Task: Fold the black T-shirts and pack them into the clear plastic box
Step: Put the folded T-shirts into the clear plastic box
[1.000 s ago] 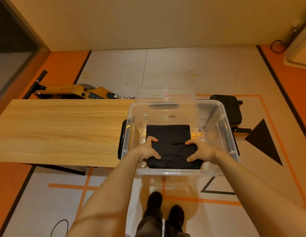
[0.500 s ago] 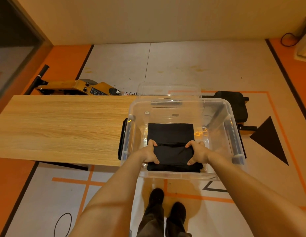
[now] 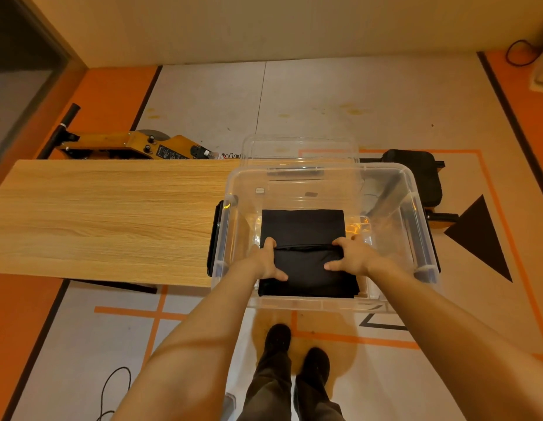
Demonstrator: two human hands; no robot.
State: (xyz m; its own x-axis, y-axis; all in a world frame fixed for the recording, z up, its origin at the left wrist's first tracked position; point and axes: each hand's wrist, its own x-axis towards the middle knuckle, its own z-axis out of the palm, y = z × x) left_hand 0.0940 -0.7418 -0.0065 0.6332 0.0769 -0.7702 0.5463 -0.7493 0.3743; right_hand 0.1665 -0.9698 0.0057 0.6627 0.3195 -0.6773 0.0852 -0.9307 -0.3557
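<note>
1. The clear plastic box [image 3: 322, 303] sits on the right end of the wooden table [image 3: 106, 220], its near edge overhanging the table's front.
2. Folded black T-shirts [image 3: 303, 226] lie in a stack on the floor of the box, nearer its front wall.
3. The left hand [image 3: 268, 260] grips the left edge of the topmost folded T-shirt [image 3: 306, 265], thumb on top, fingers tucked along the side.
4. The right hand [image 3: 352, 257] grips the right edge of the same shirt in the same way, thumb pointing inward across the fabric.
5. Both forearms reach down over the box's near rim.
6. A clear lid [image 3: 299, 148] stands behind the box.
7. A yellow machine [image 3: 136, 147] lies on the floor beyond the table, and a black cable [image 3: 112, 390] curls on the floor at lower left.
</note>
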